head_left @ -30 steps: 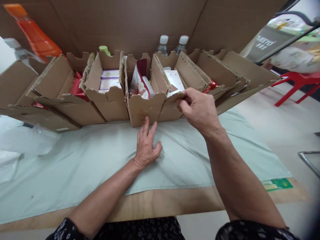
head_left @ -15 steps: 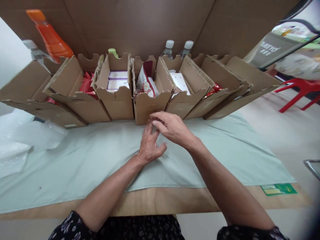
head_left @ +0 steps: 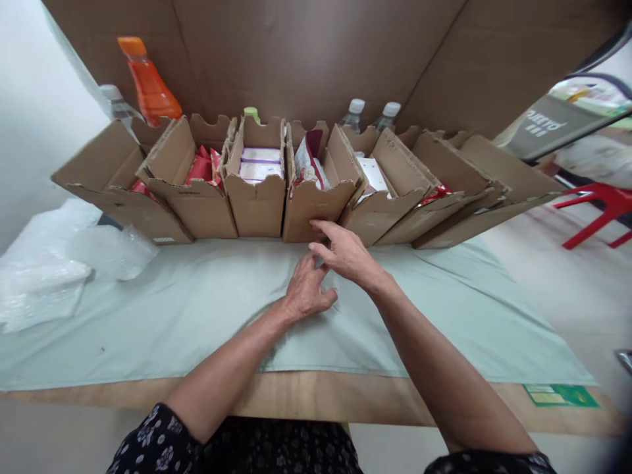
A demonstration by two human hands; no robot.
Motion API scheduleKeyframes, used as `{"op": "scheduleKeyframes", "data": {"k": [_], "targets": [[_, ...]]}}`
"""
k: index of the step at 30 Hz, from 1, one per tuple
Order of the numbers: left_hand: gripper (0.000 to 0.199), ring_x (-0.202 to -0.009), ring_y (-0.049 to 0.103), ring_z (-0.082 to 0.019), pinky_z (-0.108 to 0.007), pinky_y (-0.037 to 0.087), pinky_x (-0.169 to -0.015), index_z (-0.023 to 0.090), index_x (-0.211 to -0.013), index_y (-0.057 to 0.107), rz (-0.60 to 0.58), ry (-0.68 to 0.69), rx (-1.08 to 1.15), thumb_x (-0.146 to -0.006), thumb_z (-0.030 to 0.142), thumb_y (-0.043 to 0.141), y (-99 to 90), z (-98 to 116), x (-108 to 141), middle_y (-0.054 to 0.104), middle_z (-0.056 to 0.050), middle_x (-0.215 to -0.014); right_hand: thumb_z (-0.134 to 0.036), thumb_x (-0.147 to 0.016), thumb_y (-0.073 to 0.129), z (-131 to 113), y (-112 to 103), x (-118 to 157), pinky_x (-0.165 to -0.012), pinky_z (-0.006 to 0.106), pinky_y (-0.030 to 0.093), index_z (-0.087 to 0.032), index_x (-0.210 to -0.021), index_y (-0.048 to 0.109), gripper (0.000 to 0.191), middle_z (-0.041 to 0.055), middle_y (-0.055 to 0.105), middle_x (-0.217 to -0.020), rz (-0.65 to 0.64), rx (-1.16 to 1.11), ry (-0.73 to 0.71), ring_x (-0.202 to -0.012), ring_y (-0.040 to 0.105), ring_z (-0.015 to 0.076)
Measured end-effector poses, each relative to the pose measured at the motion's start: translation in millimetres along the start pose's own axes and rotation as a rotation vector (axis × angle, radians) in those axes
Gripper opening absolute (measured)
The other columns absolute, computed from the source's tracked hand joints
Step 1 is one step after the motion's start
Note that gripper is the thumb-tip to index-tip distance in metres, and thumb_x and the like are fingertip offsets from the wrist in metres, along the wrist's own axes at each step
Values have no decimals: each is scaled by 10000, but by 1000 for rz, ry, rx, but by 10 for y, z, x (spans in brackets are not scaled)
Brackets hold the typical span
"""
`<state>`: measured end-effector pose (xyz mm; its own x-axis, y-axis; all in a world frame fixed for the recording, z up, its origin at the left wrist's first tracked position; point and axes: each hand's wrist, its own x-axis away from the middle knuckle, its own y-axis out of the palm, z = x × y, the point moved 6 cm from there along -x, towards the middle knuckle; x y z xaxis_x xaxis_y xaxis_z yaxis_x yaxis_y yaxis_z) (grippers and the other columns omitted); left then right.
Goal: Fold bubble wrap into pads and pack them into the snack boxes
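Cardboard box (head_left: 315, 209) with red-and-white packet (head_left: 307, 164), close to both hands (head_left: 345, 253), loosely open, apparently empty.

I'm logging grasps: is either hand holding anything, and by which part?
Nothing is visibly held: the right hand is at the lower front of the middle cardboard box, the left hand beside it over the cloth.

Left hand: low on the green cloth (head_left: 197, 296), palm down, near the middle cardboard box (head_left: 311, 214)
Right hand: fingers (head_left: 322, 227) at that box's front, overlapping the left hand (head_left: 307, 289)
Middle box: white-and-maroon packet (head_left: 307, 164) inside
Neighbouring box: purple-edged white packs (head_left: 261, 171)
Behind the row: orange bottle (head_left: 153, 92), white-capped clear bottles (head_left: 353, 117)
Table's left side: bubble wrap (head_left: 44, 263)
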<state>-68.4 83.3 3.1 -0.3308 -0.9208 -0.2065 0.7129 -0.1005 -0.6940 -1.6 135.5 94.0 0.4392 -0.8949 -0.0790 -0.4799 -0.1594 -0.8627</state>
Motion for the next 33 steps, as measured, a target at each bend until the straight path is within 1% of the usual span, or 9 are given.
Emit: {"op": "scheduleKeyframes", "data": {"k": [5, 9, 11, 15, 17, 20, 24, 30, 33], "targets": [[510, -1557, 390, -423, -644, 310, -1276, 160, -1293, 712, -153, 32, -56, -796, 266, 741, -56, 170, 409, 479, -196, -1643, -277, -936, 595, -258, -166, 136, -933, 391, 556, -216, -1248, 726, 344, 71, 796, -1132, 69, 0, -66, -1022, 740, 250], [545, -1596, 365, -372, -639, 270, -1301, 232, -1363, 698, -286, 86, 31, -821, 257, 747, -300, 59, 1060, 483, -144, -1661, -235, -936, 552, -689, -330, 94, -887, 356, 551, -223, -1457, 599, 523, 42, 793, -1065, 157, -53, -185, -895, 725, 209], [458, -1530, 482, -338, -618, 337, -1278, 277, -1311, 732, -180, 47, 159, -853, 272, 724, -544, -99, 1334, 592, -111, -1576, -204, -942, 516, -900, -341, -59, -895, 366, 553, -236, -1563, 492, 623, 40, 791, -1042, 166, -41, -207, -853, 714, 207], [285, -1167, 756, -285, -510, 578, -1075, 250, -1165, 786, 169, -247, 489, -937, 332, 636, -947, -467, 1627, 814, -101, -1194, -157, -942, 493, -1135, -219, -537, -897, 395, 565, -193, -1567, 476, 626, 100, 781, -1083, 166, -4, -146, -873, 718, 234], [266, -1025, 792, -275, -461, 626, -973, 214, -1099, 793, 289, -346, 605, -897, 341, 675, -1012, -537, 1655, 837, -104, -1052, -135, -943, 478, -1154, -138, -736, -882, 398, 570, -166, -1444, 583, 513, 123, 773, -1098, 185, 6, -90, -914, 721, 244], [266, -948, 792, -268, -432, 631, -930, 187, -1035, 788, 402, -371, 663, -827, 345, 733, -1043, -543, 1625, 830, -105, -965, -135, -944, 462, -1163, -65, -801, -853, 387, 572, -169, -1160, 703, 325, 112, 774, -1023, 239, -6, -83, -920, 720, 240], [336, -1039, 759, -254, -419, 600, -989, 175, -1121, 732, 573, -398, 637, -848, 366, 693, -1138, -614, 1679, 787, -127, -1131, -178, -937, 511, -1194, -81, -363, -806, 371, 548, -213, -983, 717, 214, 63, 766, -873, 282, -12, -160, -851, 717, 234], [502, -1192, 695, -280, -399, 599, -949, 171, -1293, 622, 883, -417, 613, -827, 350, 677, -1320, -748, 1824, 688, -165, -1308, -333, -983, 556, -1189, -285, 811, -589, 333, 475, -271, -975, 718, 173, 3, 748, -737, 203, -20, -262, -611, 683, 198], [598, -1290, 643, -299, -414, 580, -994, 209, -1392, 561, 928, -403, 554, -825, 369, 668, -1358, -755, 1849, 617, -162, -1443, -460, -995, 565, -1004, -429, 1296, -552, 364, 518, -374, -997, 739, 193, -5, 763, -744, 110, -72, -336, -577, 694, 208]]}}
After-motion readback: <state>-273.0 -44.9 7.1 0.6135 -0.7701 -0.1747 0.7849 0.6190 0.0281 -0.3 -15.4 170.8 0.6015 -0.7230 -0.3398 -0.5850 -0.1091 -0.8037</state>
